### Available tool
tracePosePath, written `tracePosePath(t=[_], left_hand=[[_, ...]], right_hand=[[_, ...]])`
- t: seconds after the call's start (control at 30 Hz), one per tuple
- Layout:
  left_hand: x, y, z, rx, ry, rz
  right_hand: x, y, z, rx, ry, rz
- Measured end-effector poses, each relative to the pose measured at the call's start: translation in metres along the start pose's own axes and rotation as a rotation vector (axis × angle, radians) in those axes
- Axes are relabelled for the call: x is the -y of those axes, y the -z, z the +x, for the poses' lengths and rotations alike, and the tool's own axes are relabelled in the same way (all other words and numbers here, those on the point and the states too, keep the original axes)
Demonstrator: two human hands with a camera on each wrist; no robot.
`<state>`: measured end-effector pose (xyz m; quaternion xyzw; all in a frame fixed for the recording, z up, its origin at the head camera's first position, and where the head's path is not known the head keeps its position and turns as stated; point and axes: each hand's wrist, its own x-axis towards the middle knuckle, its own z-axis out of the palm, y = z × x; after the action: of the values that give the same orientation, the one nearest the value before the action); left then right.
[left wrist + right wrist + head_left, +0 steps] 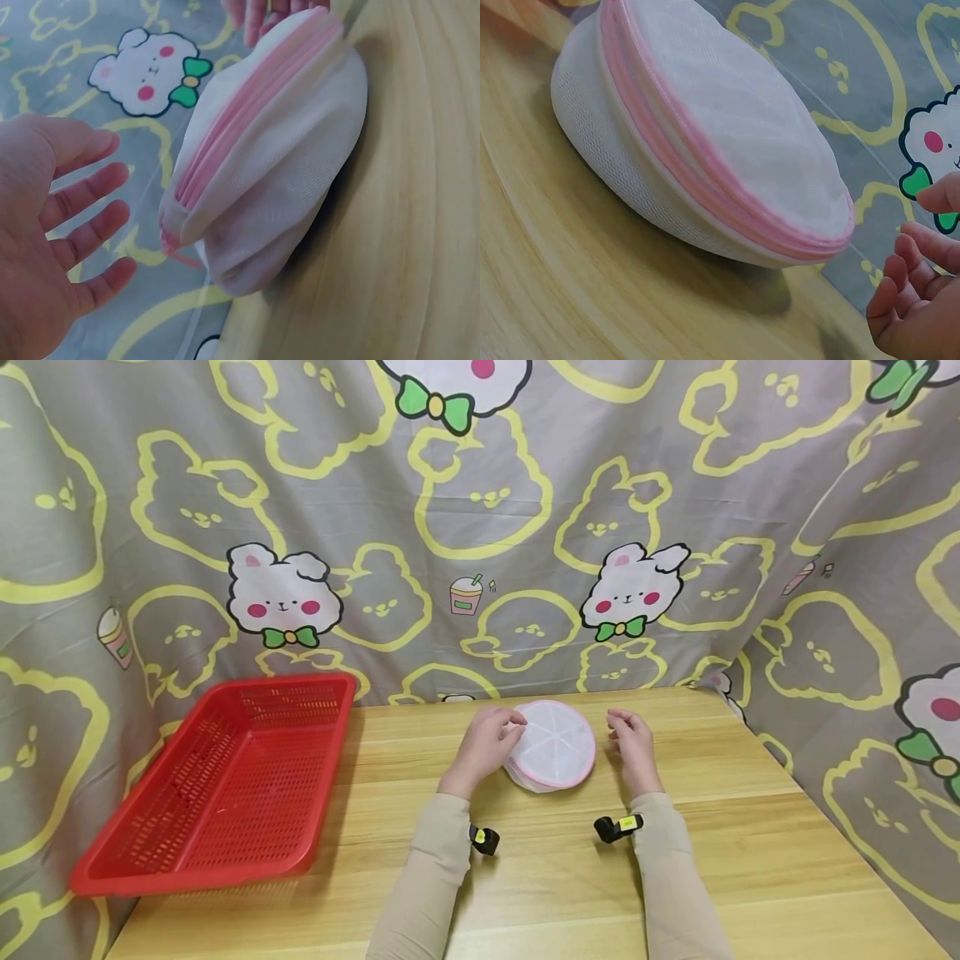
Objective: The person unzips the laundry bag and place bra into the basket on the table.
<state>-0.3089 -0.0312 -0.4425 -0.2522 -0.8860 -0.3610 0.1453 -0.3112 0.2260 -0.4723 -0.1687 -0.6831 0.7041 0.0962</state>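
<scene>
A round white mesh laundry bag (557, 745) with pink trim lies on the table between the two hands. The left wrist view shows the bag's pink zipper (247, 112) along its side, with a pink pull (171, 241) at one end. My left hand (487, 745) is at the bag's left edge, overlapping it in the head view; in its wrist view the fingers (94, 232) are spread loosely, apart from the cloth. Off the bag's right side, my right hand (634, 745) has loosely bent fingers (907, 262) and holds nothing.
A red plastic basket (330, 793) with perforated walls stands on the left of the wooden table (750, 860). A grey patterned curtain (375, 485) hangs behind and along both sides. Each wrist wears a small black camera (486, 840).
</scene>
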Motion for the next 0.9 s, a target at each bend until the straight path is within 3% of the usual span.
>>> tracePosePath(t=[0.27, 0.53, 0.77, 0.9], left_hand=[[-0.017, -0.006, -0.002, 0.072, -0.054, 0.029], [-0.031, -0.021, -0.005, 0.159, -0.146, 0.168], [-0.037, -0.027, -0.007, 0.280, -0.104, 0.244], [-0.037, -0.028, -0.008, 0.296, -0.084, 0.256]], right_hand=[[-0.005, 0.004, 0.004, 0.131, -0.056, -0.010], [-0.011, 0.007, 0.006, 0.204, -0.063, -0.016], [-0.015, 0.010, 0.007, 0.269, -0.051, -0.034], [-0.016, 0.010, 0.008, 0.278, -0.049, -0.048]])
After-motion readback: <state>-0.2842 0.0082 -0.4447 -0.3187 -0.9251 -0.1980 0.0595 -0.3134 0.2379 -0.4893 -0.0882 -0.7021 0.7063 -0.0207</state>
